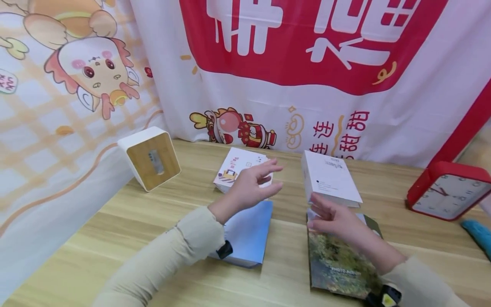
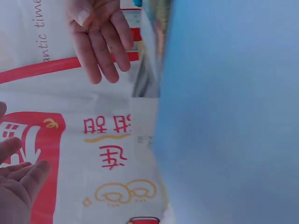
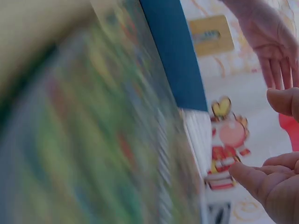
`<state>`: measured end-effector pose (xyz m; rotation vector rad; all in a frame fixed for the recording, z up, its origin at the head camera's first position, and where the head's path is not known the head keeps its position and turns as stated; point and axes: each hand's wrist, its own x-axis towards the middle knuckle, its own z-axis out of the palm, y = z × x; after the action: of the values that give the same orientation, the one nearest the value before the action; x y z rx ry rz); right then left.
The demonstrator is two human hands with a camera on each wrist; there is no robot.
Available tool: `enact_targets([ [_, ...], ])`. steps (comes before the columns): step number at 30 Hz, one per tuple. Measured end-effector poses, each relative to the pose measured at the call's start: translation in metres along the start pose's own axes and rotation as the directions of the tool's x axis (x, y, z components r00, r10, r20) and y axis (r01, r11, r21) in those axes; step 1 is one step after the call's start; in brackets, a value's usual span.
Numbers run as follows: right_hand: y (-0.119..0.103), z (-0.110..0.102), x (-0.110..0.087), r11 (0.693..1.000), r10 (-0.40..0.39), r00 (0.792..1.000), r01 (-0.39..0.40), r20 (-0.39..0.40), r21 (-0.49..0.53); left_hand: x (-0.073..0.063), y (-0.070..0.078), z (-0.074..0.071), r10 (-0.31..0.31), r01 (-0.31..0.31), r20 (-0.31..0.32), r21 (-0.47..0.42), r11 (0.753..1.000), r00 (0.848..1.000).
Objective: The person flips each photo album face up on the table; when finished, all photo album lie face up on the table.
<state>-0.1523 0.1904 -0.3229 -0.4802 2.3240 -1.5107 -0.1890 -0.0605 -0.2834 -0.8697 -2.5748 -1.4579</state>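
Note:
My left hand (image 1: 251,184) is held above the table with fingers and thumb spread and nothing between them. Below it lie a white book with a small cartoon print (image 1: 230,164) and, closer to me, a plain blue book (image 1: 249,234). Over the near end of another white book (image 1: 333,177) and the far part of a painted photo album (image 1: 337,264) hovers my right hand (image 1: 333,215), its fingers stretched and holding nothing. Each wrist view shows both hands apart; the blue cover (image 2: 229,112) fills much of the left one, the blurred album cover (image 3: 103,140) much of the right.
A white box-shaped object with a wooden face (image 1: 153,160) stands at the back left. At the right edge are a red square clock (image 1: 449,192) and a teal item (image 1: 477,236), partly cut off. A printed cloth (image 1: 276,98) hangs behind the wooden table (image 1: 126,234).

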Motion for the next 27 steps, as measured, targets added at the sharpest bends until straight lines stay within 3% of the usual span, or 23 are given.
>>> enact_targets([
  [4,0.002,0.018,-0.001,1.0,0.002,0.999,-0.003,0.036,0.027,-0.019,-0.008,-0.004,0.01,-0.032,0.16,0.133,0.991,0.987],
  [7,0.004,0.029,0.0,0.997,-0.001,0.998,-0.005,0.069,0.083,-0.033,-0.011,-0.008,0.025,-0.09,0.283,0.217,0.972,0.959],
  [10,0.007,0.039,0.001,0.987,0.003,0.993,-0.021,0.116,0.159,-0.046,-0.016,-0.01,0.072,-0.166,0.363,0.235,0.958,0.929],
  [16,0.012,0.058,0.004,0.975,0.009,0.986,-0.046,0.168,0.219,-0.068,-0.024,-0.007,0.143,-0.272,0.417,0.271,0.923,0.898],
  [22,0.012,0.066,0.004,0.975,0.01,0.99,-0.041,0.142,0.219,-0.083,-0.02,0.0,0.074,-0.3,0.509,0.379,0.875,0.858],
  [27,0.009,0.069,0.003,0.973,0.019,0.99,-0.051,0.141,0.225,-0.088,-0.015,0.008,0.0,-0.339,0.554,0.51,0.79,0.833],
])
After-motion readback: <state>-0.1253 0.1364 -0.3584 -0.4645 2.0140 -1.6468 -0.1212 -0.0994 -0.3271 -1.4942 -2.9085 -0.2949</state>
